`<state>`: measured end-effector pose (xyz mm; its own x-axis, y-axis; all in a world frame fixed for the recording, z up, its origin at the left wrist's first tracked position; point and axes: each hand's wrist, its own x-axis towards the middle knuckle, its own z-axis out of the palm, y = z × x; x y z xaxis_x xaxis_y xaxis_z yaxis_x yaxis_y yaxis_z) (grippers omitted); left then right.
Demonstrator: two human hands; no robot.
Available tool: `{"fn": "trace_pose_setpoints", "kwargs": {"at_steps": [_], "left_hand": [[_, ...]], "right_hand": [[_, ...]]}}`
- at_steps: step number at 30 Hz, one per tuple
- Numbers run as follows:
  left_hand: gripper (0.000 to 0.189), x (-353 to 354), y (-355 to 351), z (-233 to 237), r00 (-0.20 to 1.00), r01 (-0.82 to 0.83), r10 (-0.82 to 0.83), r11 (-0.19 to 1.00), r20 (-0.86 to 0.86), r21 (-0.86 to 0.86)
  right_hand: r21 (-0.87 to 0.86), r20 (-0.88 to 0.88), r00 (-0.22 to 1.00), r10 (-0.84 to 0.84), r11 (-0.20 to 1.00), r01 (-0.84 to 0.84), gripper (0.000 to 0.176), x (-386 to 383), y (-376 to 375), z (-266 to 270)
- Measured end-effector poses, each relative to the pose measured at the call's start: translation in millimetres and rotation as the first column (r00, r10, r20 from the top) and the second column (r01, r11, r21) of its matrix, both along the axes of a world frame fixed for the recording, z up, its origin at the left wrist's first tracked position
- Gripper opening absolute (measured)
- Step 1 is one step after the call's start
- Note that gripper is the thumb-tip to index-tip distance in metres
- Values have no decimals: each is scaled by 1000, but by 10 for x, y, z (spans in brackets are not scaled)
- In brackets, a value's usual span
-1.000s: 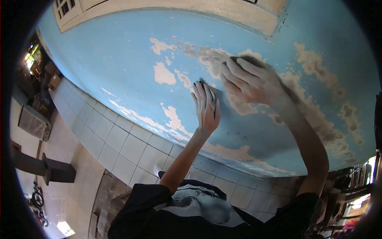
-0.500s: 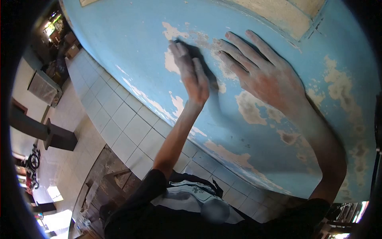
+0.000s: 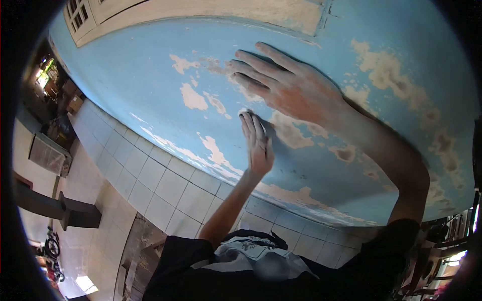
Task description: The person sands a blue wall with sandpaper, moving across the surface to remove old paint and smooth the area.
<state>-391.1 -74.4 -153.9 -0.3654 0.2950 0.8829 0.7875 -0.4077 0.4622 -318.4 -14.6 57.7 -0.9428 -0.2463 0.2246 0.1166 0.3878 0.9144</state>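
A blue painted wall point(image 3: 145, 70) with pale patches of peeled paint point(image 3: 193, 98) fills the upper part of the view. My left hand point(image 3: 258, 145) is closed against it, fingers bent over a small piece of what looks like sandpaper point(image 3: 245, 111); only its pale edge shows at the fingertips. Above and to the right, my right hand point(image 3: 296, 90) lies flat on the wall with its fingers spread, holding nothing. Its fingertips rest beside a rough, scraped patch point(image 3: 213, 65). Whitish dust coats both hands.
A cream window frame point(image 3: 201, 12) borders the wall at the top. White tiles point(image 3: 170, 183) run along the floor below. A dark post point(image 3: 80, 213) stands at left, with a bicycle point(image 3: 52, 246) beyond. Wooden furniture point(image 3: 447, 246) is at lower right.
My left hand has moved down the wall, away from the upper peeled patches to below my right hand. My right hand stays flat near the same patch. The camera view has shifted.
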Motion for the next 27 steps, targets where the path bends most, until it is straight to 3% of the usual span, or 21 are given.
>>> {"fn": "trace_pose_setpoints", "kwargs": {"at_steps": [2,3,4,6,8,9,10,11,12,14,15,17,20,23,24,26,27], "left_hand": [[57,-197,53,70,997,-65,66,998,45,-13],[57,-391,86,259,980,-111,102,993,168,45],[58,-691,142,290,904,-16,-14,998,428,66],[59,-707,150,270,968,-138,123,989,219,56],[60,-159,173,-135,867,172,-212,977,452,127],[61,-12,-41,-157,998,-7,2,998,-63,-68],[60,-12,-80,-239,998,-3,-7,989,-69,-151],[59,-117,-43,-210,998,32,-28,997,47,-75],[58,-309,-10,-56,985,56,-55,998,165,1],[57,-776,-27,605,922,-53,-10,987,388,151],[57,-868,37,653,922,-57,-7,987,387,152],[57,-964,77,617,957,-265,258,963,132,38],[54,-459,26,24,999,-49,48,997,19,54],[53,-499,-33,-65,996,-66,63,997,-62,-44],[53,-556,-38,44,997,-66,64,997,-54,-45],[55,-769,25,475,968,-111,81,987,239,114],[56,-777,82,544,962,-188,158,975,222,122]], "right_hand": [[6,-4,1000,19,1000,-19,47,24,-15,18],[18,-5,1000,5,1000,-5,46,41,-31,28],[31,-13,1000,-12,999,12,46,45,-41,45],[40,-44,999,-4,999,6,47,39,-42,-4],[44,-2,1000,-13,999,13,48,6,-32,35],[40,-9,1000,-7,999,8,48,-1,-47,32],[29,8,1000,-13,999,12,49,16,-50,42],[23,30,999,-21,1000,20,50,57,-56,65],[20,35,999,-21,1000,20,50,82,-73,59],[55,24,999,-45,998,43,50,61,-90,77],[56,22,999,-41,998,40,50,49,-84,85],[16,1,1000,-19,1000,19,46,29,-69,43],[48,-52,998,23,999,-21,43,-15,-25,5],[16,-48,998,47,999,-46,41,5,-42,25],[16,-40,998,48,999,-47,41,23,-37,12],[64,-43,998,38,997,-35,41,35,-25,17],[65,-50,998,40,997,-37,41,43,-24,31]]}}
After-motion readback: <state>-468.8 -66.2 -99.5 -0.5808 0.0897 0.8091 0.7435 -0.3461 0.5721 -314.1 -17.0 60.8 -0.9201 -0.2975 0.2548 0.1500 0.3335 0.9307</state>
